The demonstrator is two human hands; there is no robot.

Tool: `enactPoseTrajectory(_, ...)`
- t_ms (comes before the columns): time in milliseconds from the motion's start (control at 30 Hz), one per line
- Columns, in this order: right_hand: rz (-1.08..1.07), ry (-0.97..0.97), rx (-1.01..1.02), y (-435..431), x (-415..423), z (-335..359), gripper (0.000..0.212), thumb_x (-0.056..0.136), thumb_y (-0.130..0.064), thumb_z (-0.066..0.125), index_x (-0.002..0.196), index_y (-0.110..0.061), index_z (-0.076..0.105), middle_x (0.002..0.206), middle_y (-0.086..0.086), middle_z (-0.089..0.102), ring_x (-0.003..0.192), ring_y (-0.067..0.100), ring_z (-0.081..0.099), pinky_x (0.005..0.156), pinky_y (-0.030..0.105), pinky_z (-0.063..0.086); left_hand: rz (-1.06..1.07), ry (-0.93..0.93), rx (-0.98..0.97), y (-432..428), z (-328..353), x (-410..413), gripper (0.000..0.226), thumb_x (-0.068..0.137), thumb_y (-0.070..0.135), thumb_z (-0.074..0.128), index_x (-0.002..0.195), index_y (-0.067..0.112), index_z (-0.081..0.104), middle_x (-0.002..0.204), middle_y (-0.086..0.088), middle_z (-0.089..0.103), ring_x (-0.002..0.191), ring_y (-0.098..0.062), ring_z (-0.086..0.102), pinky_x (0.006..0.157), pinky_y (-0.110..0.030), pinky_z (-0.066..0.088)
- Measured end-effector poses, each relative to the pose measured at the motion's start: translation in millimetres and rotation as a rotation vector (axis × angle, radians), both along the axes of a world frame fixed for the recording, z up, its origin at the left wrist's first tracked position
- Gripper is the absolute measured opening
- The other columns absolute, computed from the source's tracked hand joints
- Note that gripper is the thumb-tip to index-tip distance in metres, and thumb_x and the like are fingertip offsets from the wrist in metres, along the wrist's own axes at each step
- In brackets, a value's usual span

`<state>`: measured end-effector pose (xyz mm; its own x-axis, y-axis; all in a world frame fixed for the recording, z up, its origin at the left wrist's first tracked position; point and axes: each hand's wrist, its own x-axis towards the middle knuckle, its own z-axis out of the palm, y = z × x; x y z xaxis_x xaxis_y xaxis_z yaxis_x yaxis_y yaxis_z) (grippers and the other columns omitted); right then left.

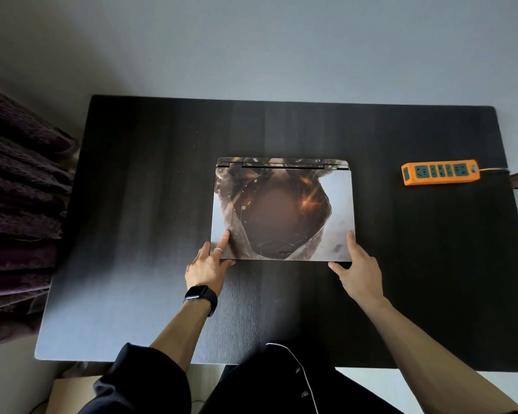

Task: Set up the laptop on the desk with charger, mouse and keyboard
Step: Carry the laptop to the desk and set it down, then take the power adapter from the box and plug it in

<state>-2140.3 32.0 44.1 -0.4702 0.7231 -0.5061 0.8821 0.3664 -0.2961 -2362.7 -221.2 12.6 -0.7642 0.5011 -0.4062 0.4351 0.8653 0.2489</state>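
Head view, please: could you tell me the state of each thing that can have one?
Laptop with brown-and-white printed lid: closed, flat on black desk.
Orange plastic power strip: sockets empty.
Left hand: holds laptop's near-left corner.
Right hand: holds near-right corner.

The laptop (281, 210) between the left grip (208, 265) and the right grip (359, 268) has a smooth lid with a printed picture skin and a soft shine. The counter (150, 204) under both grips looks like dark wood with fine straight lines, matt, with pale light on it. Far right of the right grip, the power strip (440, 171) is shiny orange plastic. Behind the left grip, the watch (199, 294) has a glossy black face and a matt band. The ring (218, 250) on that grip looks like shiny metal. Far left of it is a fuzzy, bumpy purple cloth (21, 204).
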Motion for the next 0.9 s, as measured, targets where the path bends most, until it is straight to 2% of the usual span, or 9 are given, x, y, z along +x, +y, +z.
enactPoseTrajectory(133,-0.005,-0.028,-0.014,1.7,1.4,-0.3,0.092,0.090,-0.041,0.072,0.161,-0.025,0.015,0.159,0.002,0.041,0.141,0.035,0.043,0.112,0.046,0.041,-0.002,-0.001,0.012,0.8,-3.0,-0.4,0.074,0.093,0.049,0.055,0.145,0.060,0.004,0.127,0.000,0.051,0.101,-0.028,0.063,0.079,-0.045,0.057)
enactPoseTrajectory(333,0.024,-0.045,-0.013,2.5,5.2,-0.9,0.089,0.092,-0.039,0.070,0.161,-0.024,0.016,0.156,0.004,0.045,0.138,0.032,0.048,0.110,0.045,0.042,-0.006,-0.023,-0.030,2.0,0.2,0.4,0.070,0.096,0.046,0.051,0.146,0.059,0.004,0.143,-0.004,0.043,0.112,-0.031,0.060,0.088,-0.047,0.055)
enactPoseTrajectory(467,0.043,-0.056,-0.032,4.3,6.6,0.1,0.091,0.092,-0.039,0.071,0.161,-0.025,0.013,0.158,0.003,0.042,0.140,0.033,0.046,0.112,0.045,0.041,0.047,-0.065,-0.019,2.5,1.4,6.7,0.075,0.097,0.041,0.052,0.145,0.061,-0.001,0.144,-0.008,0.039,0.123,-0.032,0.051,0.091,-0.049,0.052)
enactPoseTrajectory(567,0.072,-0.085,-0.078,7.0,8.1,1.8,0.095,0.092,-0.040,0.070,0.161,-0.026,0.008,0.162,0.003,0.034,0.143,0.034,0.041,0.112,0.045,0.041,0.104,-0.129,-0.019,4.2,4.4,18.8,0.079,0.096,0.036,0.054,0.145,0.059,-0.003,0.152,-0.010,0.028,0.130,-0.033,0.041,0.098,-0.054,0.046)
enactPoseTrajectory(633,0.130,-0.151,-0.079,6.2,9.5,5.2,0.094,0.093,-0.045,0.067,0.161,-0.025,0.006,0.166,0.006,0.024,0.145,0.036,0.036,0.112,0.045,0.041,0.141,-0.157,-0.042,3.5,10.7,33.4,0.077,0.094,0.033,0.054,0.150,0.052,0.005,0.159,-0.012,0.014,0.135,-0.034,0.037,0.105,-0.053,0.040)
enactPoseTrajectory(700,0.192,-0.192,-0.030,4.0,8.9,11.8,0.083,0.095,-0.048,0.062,0.160,-0.026,0.016,0.167,0.008,0.016,0.147,0.037,0.031,0.110,0.043,0.043,0.168,-0.158,-0.030,2.4,16.6,48.3,0.071,0.092,0.031,0.055,0.151,0.044,0.017,0.160,-0.010,0.010,0.138,-0.033,0.033,0.109,-0.050,0.035)
enactPoseTrajectory(800,0.350,-0.098,0.020,-2.5,6.7,28.4,0.061,0.097,-0.046,0.057,0.152,-0.029,0.038,0.166,0.003,0.017,0.146,0.033,0.030,0.108,0.043,0.046,0.206,-0.099,0.048,-2.1,28.0,68.3,0.059,0.088,0.031,0.054,0.145,0.033,0.039,0.158,0.000,0.016,0.135,-0.032,0.037,0.109,-0.051,0.037)
enactPoseTrajectory(900,0.475,0.027,-0.010,-9.9,-1.3,46.2,0.051,0.098,-0.041,0.056,0.147,-0.030,0.047,0.164,0.000,0.027,0.148,0.028,0.027,0.114,0.043,0.036,0.276,-0.091,0.050,-4.0,42.5,88.2,0.055,0.092,0.029,0.052,0.146,0.030,0.039,0.160,-0.005,0.020,0.142,-0.031,0.029,0.115,-0.048,0.029)
